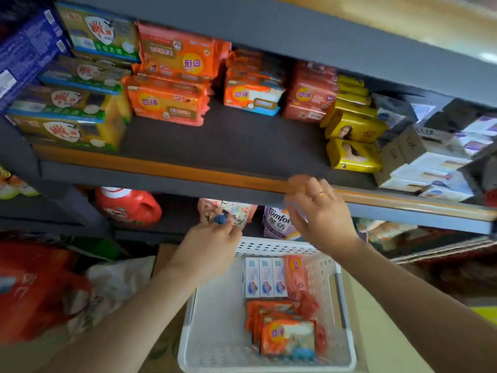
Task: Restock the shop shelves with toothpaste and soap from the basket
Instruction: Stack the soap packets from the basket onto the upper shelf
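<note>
A white perforated basket sits low in front of me. It holds three white-blue toothpaste boxes and several orange soap packs. The shelf above carries matching orange soap packs at its back, with a bare dark patch in the middle. My left hand is raised above the basket, fingers pinched on a small, blurred patterned pack with a blue spot. My right hand, wearing a ring, hovers at the shelf's front edge with its fingers bent and apart, and nothing clear in it.
Green-yellow soap packs fill the shelf's left, yellow soap packs and white boxes its right. Below stand a red detergent bottle and a purple softener pouch. A red bag lies left; another shelf board runs overhead.
</note>
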Motion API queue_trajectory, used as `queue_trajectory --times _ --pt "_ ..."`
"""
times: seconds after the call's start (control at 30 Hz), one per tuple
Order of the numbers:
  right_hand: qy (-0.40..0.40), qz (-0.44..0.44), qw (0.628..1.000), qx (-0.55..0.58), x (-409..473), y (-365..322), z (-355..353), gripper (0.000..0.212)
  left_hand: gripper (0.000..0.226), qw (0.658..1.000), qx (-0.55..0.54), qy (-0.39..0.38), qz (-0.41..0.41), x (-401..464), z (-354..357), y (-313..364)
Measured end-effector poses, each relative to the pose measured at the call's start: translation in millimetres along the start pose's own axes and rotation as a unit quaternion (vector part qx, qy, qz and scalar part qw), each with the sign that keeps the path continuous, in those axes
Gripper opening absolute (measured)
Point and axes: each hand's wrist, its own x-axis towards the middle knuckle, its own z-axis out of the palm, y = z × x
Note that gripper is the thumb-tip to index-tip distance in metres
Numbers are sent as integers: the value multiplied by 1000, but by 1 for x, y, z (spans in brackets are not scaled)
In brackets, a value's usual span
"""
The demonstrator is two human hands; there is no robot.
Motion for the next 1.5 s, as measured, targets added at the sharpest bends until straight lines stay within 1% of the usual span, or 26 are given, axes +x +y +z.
queue_trajectory --times 0.03,0.1,0.17,0.2,0.23,0.27,0.3,0.33,0.37,0.4,0.5,0.6,0.67,0.73,0.8,0.83,0.87,0.93,1.0,1.07,1.13,1.2,1.23,1.3,1.37,1.5 --pt "-18 14 1000 -7 -21 2 -2 8 28 1000 -3 -30 -5 -3 5 11" --pt "-35 39 998 -31 -60 6 -1 9 17 991 -10 -128 -36 -10 15 33" --pt "-69 72 995 -6 -96 3 7 14 23 976 -16 -212 -39 -16 36 50" --pt "-115 84 990 17 -113 -2 13 17 25 970 -21 -239 -36 -18 43 57" --pt "-199 91 975 43 -130 -9 23 23 26 967 -21 -253 -34 -19 49 64" --pt "-302 94 947 64 -147 -16 33 29 27 964 -25 -262 -34 -21 56 70" --pt "-402 96 906 88 -165 -23 43 35 27 962 -35 -270 -37 -24 62 75" --pt "-476 108 865 115 -181 -29 51 42 26 958 -46 -279 -40 -27 68 81" --pt "-512 124 839 134 -194 -34 57 47 26 957 -51 -281 -42 -30 72 85" --pt "-514 142 833 146 -204 -37 61 52 27 957 -56 -282 -43 -33 76 89" --pt "-478 187 846 145 -218 -40 69 57 35 959 -91 -266 -37 -41 90 98" --pt "-468 210 844 157 -218 -43 70 55 45 958 -131 -254 -18 -45 104 106" --pt "-474 214 839 160 -213 -42 70 51 45 949 -174 -259 -52 -47 113 115" --pt "-485 199 836 164 -207 -36 67 51 42 912 -281 -263 -140 -49 121 123" --pt "-500 161 833 172 -205 -28 62 55 39 857 -389 -238 -240 -50 128 128" --pt "-504 137 835 171 -207 -22 59 55 40 834 -420 -224 -278 -50 132 129" --pt "-503 122 839 169 -210 -16 56 54 42 822 -430 -228 -295 -50 135 129" --pt "-480 143 845 186 -217 -3 47 49 47 807 -445 -252 -294 -48 138 131" --pt "-447 208 845 206 -222 11 36 45 55 807 -450 -257 -284 -44 141 135" --pt "-407 283 838 229 -222 22 26 40 66 815 -441 -240 -289 -42 147 136" --pt "-355 345 827 268 -218 27 19 36 75 855 -372 -247 -264 -39 151 138" --pt "-321 368 826 283 -211 28 16 35 76 908 -247 -258 -218 -36 154 140" --pt "-311 373 826 286 -207 29 14 35 75 927 -193 -254 -196 -34 154 142" --pt "-300 383 824 292 -201 30 13 36 75 942 -150 -253 -165 -32 155 146" --pt "-301 389 818 298 -196 29 13 35 73 928 -195 -266 -172 -35 159 148" --pt "-307 380 814 313 -185 28 13 30 43 846 -381 -263 -264 -37 154 147"
